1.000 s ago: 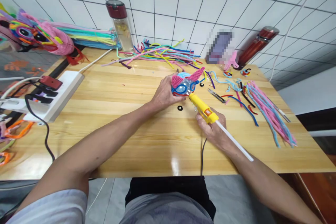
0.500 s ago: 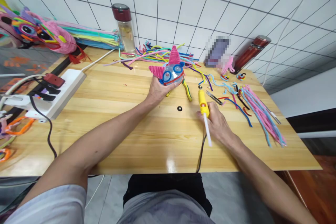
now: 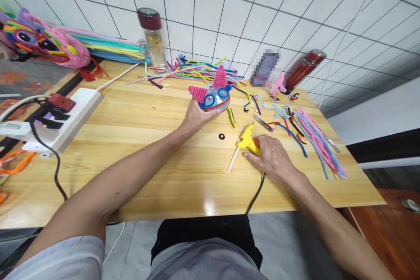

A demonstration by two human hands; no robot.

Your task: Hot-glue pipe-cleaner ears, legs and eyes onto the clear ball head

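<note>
My left hand (image 3: pixel 199 117) grips a clear rounded figure (image 3: pixel 217 99) with pink pointed ears, blue ring eyes and a red strip across it. A yellow-green strip (image 3: pixel 232 117) hangs beside the figure. My right hand (image 3: pixel 269 153) is closed on the handle of a yellow glue gun (image 3: pixel 248 138), which lies on its side at the tabletop, nozzle pointing away. Its white glue stick sticks out toward the near left. One small black disc (image 3: pixel 222 136) lies between my hands, and another black disc (image 3: pixel 246 110) lies beyond the gun.
Small scissors (image 3: pixel 262 122) lie beyond my right hand. Pink and blue pipe cleaners (image 3: pixel 320 142) spread at the right. A lidded bottle (image 3: pixel 153 39) and red flask (image 3: pixel 305 71) stand at the wall. A white power strip (image 3: pixel 77 116) sits left on the wooden table (image 3: pixel 147 192).
The glue gun has turned from upright onto its side, lower on the table, with my right hand around its handle. My left hand still holds the figure, tilted slightly differently.
</note>
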